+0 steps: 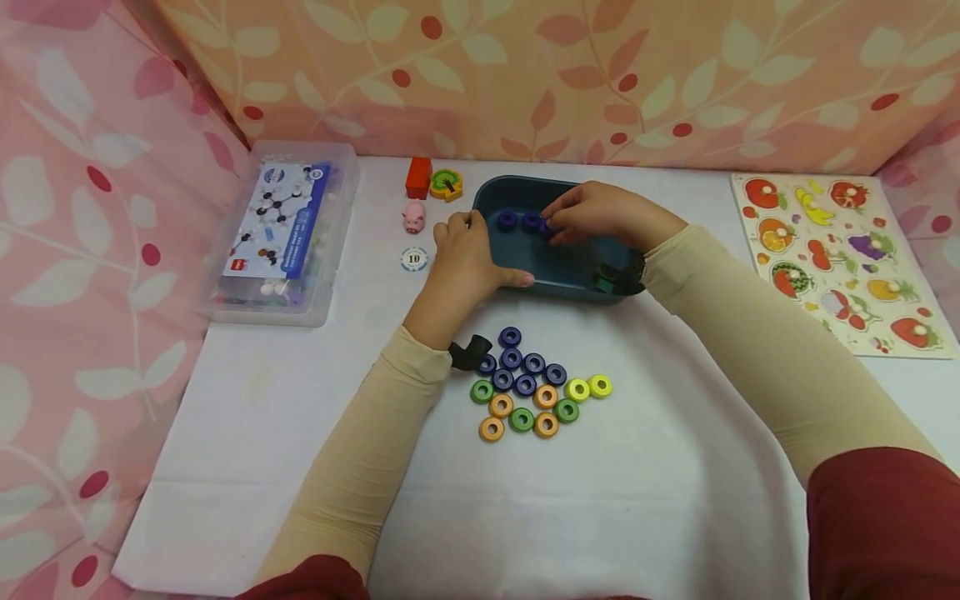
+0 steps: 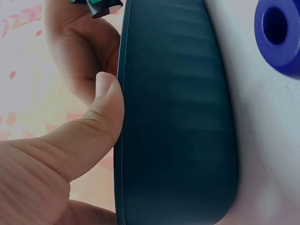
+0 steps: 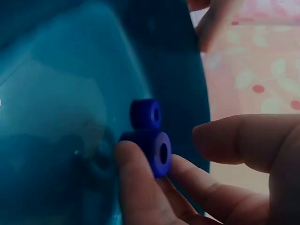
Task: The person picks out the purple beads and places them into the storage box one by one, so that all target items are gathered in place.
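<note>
A dark teal tray (image 1: 572, 263) stands at the middle back of the white table. My left hand (image 1: 480, 250) grips its left rim; in the left wrist view the thumb (image 2: 101, 112) presses against the tray wall (image 2: 178, 117). My right hand (image 1: 558, 227) reaches into the tray and holds a blue ring (image 3: 158, 151) at its fingertips, the thumb (image 3: 234, 140) a little apart. Two more blue rings (image 1: 507, 220) (image 1: 532, 222) lie inside beside it. A heap of blue, green, orange and yellow rings (image 1: 534, 385) lies on the table in front of the tray.
A clear plastic box (image 1: 281, 229) stands at the left. A red block (image 1: 418, 177), a green and orange piece (image 1: 446, 184), a pink pig (image 1: 413, 217) and a chip marked 10 (image 1: 414, 259) lie left of the tray. A fruit puzzle board (image 1: 836, 254) lies at the right. Floral cloth walls surround the table.
</note>
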{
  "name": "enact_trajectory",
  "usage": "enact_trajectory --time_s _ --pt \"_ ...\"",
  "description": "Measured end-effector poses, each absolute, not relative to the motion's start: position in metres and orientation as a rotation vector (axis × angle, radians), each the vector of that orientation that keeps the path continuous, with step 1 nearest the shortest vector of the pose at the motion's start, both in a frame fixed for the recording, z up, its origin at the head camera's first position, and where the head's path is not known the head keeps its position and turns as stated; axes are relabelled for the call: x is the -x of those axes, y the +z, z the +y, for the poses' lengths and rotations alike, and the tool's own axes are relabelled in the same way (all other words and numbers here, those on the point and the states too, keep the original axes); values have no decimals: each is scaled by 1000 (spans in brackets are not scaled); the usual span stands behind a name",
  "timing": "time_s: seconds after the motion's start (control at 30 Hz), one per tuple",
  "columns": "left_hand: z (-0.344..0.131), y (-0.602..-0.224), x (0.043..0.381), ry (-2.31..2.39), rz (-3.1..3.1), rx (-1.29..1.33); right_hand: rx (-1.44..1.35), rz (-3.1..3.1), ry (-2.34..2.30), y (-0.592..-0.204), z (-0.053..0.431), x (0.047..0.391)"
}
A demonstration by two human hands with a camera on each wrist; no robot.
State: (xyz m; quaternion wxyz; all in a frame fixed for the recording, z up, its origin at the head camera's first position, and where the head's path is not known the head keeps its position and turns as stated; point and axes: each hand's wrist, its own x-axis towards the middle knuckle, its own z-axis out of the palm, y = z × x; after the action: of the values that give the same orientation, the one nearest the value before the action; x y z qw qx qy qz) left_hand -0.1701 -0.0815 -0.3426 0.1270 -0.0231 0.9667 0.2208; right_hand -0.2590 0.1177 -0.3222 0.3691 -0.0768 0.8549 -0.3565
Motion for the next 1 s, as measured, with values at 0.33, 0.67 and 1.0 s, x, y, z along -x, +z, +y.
enact_trajectory --time_s 0.33,0.67,1.0 --pt "-81 -342 169 665 2811 66 165 2229 -985 -324 131 250" --pt "-83 -342 168 666 2819 54 395 2226 -1020 -301 133 170" --pt "-83 -343 169 657 2832 10 747 2162 -867 -355 109 136"
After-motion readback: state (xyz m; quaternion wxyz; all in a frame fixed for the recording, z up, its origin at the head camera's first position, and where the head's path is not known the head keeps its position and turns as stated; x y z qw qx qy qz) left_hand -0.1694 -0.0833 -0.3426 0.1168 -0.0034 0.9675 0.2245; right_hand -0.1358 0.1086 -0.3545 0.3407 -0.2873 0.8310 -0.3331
